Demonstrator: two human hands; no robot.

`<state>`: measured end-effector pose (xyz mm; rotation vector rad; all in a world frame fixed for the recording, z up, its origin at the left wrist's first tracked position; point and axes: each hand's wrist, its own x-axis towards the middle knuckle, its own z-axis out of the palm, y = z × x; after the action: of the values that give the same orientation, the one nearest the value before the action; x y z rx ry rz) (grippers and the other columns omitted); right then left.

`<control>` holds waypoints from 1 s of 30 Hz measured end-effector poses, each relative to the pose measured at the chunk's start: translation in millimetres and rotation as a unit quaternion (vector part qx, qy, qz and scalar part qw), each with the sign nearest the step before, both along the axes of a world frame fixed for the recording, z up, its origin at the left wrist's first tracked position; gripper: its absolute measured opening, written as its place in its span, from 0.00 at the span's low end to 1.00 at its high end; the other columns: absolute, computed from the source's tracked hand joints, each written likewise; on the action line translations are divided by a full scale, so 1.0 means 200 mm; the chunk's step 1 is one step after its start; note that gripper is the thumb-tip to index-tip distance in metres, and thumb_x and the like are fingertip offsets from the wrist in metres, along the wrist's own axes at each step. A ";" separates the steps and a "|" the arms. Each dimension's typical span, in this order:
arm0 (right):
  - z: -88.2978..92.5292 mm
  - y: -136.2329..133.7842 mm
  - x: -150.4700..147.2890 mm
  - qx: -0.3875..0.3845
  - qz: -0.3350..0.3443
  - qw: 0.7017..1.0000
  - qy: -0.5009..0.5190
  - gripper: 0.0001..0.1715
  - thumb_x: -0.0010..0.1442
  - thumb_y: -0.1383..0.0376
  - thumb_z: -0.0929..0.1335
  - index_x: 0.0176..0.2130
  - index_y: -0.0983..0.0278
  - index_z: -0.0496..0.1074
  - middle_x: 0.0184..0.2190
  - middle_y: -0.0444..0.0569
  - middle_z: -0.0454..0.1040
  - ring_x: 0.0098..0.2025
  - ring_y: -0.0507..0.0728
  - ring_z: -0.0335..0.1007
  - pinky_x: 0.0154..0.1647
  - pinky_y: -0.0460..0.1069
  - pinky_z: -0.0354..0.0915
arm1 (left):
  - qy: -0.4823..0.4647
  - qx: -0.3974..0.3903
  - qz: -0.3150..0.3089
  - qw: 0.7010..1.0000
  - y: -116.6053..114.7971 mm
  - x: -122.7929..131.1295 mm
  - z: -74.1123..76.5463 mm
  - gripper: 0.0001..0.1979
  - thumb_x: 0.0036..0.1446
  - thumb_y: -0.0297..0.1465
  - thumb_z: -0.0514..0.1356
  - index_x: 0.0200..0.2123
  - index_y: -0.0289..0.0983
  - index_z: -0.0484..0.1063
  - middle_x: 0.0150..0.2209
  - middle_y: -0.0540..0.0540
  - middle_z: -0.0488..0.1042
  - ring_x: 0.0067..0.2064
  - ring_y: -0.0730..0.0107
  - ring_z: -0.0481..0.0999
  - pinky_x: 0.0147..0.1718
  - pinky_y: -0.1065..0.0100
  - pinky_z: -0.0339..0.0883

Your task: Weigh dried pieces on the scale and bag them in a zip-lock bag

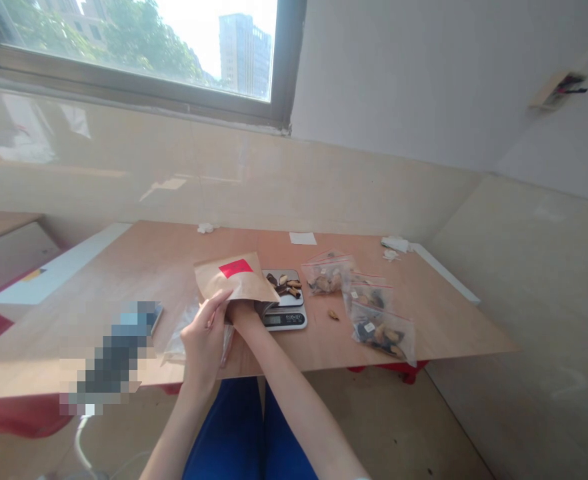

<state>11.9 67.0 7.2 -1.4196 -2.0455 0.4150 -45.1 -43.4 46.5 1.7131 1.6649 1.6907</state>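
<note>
A brown kraft paper bag (229, 277) with a red label is tilted over the scale, its mouth towards me. My left hand (205, 337) is closed on the near edge of the bag. Up to about the wrist, my right hand (243, 315) reaches into the bag's mouth, so its fingers are hidden. Under and beside the bag stands a white kitchen scale (299, 320) with a small display. Several dark brown and tan dried pieces (289, 287) lie on its plate. Clear plastic bags (184, 337) lie beneath my left hand.
Several zip bags (384, 333) with similar pieces lie right of the scale. One loose piece (333, 315) rests on the wooden table (449, 327). A pixelated device (114, 353) with a white cable is at the left. Paper (303, 238) and crumpled tissue (205, 228) lie along the back.
</note>
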 end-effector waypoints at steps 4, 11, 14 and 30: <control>0.13 -0.08 0.04 -0.034 -0.030 0.999 -0.004 0.15 0.54 0.75 0.65 0.43 0.70 0.70 0.48 0.57 0.73 0.55 0.64 0.64 0.59 0.62 0.55 | 0.034 0.014 0.019 0.999 0.01 -0.01 0.03 0.13 0.57 0.37 0.54 0.39 0.42 0.77 0.33 0.49 0.79 0.31 0.69 0.77 0.30 0.72 0.67; 0.37 -0.48 0.26 0.034 0.016 0.992 0.121 0.16 0.58 0.76 0.61 0.41 0.64 0.72 0.41 0.49 0.75 0.46 0.56 0.71 0.50 0.52 0.66 | 0.052 0.019 0.012 0.998 0.07 -0.04 0.11 0.14 0.57 0.37 0.55 0.41 0.42 0.77 0.34 0.50 0.80 0.31 0.69 0.77 0.28 0.72 0.66; 0.33 -0.62 0.37 0.094 -0.027 0.971 0.219 0.11 0.58 0.70 0.63 0.42 0.61 0.71 0.42 0.49 0.73 0.45 0.55 0.70 0.46 0.50 0.69 | 0.021 -0.003 0.004 1.000 0.10 -0.04 0.16 0.15 0.57 0.39 0.55 0.42 0.42 0.77 0.40 0.49 0.79 0.39 0.64 0.78 0.35 0.69 0.68; 0.00 -0.45 0.65 0.192 -0.151 0.969 0.027 0.10 0.61 0.71 0.62 0.36 0.63 0.72 0.38 0.51 0.75 0.44 0.59 0.66 0.45 0.56 0.63 | -0.023 -0.052 -0.016 0.998 0.12 -0.05 0.21 0.14 0.55 0.42 0.58 0.41 0.46 0.76 0.42 0.53 0.78 0.48 0.64 0.75 0.46 0.69 0.64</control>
<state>142.8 -23.0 8.0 -1.4233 -1.7102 -0.0692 -55.5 -18.5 88.8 1.6312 1.6654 1.5895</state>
